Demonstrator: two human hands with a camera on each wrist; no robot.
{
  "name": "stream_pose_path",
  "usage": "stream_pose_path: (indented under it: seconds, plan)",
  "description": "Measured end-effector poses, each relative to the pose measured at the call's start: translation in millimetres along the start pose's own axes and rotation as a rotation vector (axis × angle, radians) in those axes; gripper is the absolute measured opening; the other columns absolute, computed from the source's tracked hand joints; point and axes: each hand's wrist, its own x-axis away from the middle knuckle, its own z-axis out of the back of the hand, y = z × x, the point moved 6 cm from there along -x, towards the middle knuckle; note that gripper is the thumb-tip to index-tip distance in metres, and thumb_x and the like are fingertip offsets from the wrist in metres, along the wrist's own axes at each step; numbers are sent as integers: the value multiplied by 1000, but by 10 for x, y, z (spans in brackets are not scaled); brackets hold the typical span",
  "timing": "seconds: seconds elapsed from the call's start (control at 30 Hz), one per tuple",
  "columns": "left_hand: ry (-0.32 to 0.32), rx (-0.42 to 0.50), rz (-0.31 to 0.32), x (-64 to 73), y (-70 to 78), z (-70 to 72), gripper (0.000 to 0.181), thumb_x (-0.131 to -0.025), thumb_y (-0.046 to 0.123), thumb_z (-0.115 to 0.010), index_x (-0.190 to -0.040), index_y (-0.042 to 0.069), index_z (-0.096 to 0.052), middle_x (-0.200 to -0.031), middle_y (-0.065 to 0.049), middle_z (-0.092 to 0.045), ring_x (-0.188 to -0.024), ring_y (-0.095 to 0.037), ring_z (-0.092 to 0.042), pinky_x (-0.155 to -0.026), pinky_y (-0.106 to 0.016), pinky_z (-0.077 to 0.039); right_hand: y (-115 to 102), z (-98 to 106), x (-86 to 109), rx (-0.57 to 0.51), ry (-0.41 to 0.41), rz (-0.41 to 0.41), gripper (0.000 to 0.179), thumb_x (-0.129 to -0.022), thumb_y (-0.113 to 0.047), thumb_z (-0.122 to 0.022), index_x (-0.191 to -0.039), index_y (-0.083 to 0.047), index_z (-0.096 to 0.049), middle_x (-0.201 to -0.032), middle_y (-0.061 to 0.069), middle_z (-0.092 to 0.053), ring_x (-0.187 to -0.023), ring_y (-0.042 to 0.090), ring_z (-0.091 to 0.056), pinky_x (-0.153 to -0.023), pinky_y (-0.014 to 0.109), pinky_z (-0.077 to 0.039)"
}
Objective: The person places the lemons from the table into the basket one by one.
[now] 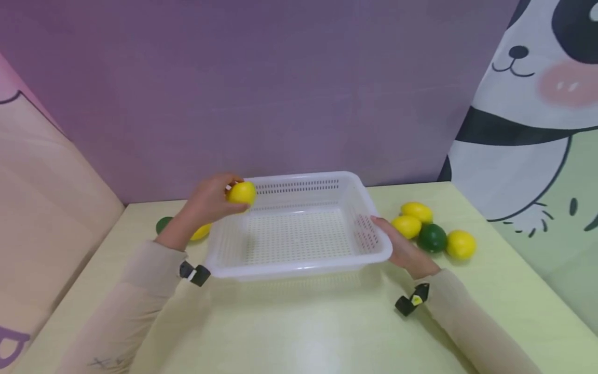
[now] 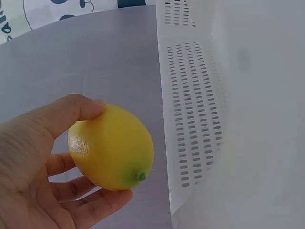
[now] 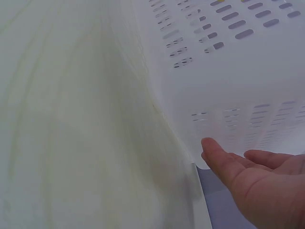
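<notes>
A yellow lemon [image 2: 112, 148] with a green tip is pinched between the thumb and fingers of my left hand [image 1: 212, 200]. That hand holds it over the left rear rim of a white plastic basket [image 1: 299, 267], which has slotted walls and a perforated bottom. At the basket's right end is my right hand [image 1: 402, 246], its fingers fairly straight along the outside of the wall. In the right wrist view, the fingertips [image 3: 209, 145] lie right at that wall, and part of the hand is cut off by the frame.
Right of the basket, lemons [image 1: 461, 245] cluster around a dark green fruit [image 1: 432, 238] on the pale table [image 1: 299, 322]. Behind my left wrist, another lemon [image 1: 201, 232] and a green fruit [image 1: 163, 224] are partly hidden. A purple backdrop [image 1: 289, 93] rises behind the table.
</notes>
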Motion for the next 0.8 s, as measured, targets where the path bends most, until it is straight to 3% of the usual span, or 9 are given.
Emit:
stream_pose_path:
  seconds: [0.33, 0.57, 0.8]
  plan:
    - [-12, 4, 12, -39, -24, 70, 57, -82, 24, -73, -129, 1, -50, -124, -18, -54, -105, -32, -51, -89, -46, -45, -5, -8, 1, -10, 2, -3, 62, -103, -40, -17, -149, -3, -1, -123, 1, -53, -105, 20, -56, -89, 34, -48]
    - [-4, 18, 2, -102, 44, 115, 58, -82, 25, -73, -130, 2, -50, -124, -17, -54, -107, -32, -52, -88, -47, -46, -8, -8, -2, -6, 17, -8, 61, -103, -41, -18, -150, -5, -3, -130, 9, -47, -107, 22, -54, -89, 36, -48]
    - [4, 42, 17, -193, 99, 118, 56, -81, 24, -74, -128, 4, -51, -122, -14, -55, -106, -31, -52, -87, -45, -47, -5, -19, -2, 15, 8, -3, 61, -103, -41, -17, -150, -5, -1, -126, 3, -50, -107, 23, -54, -89, 37, -48]
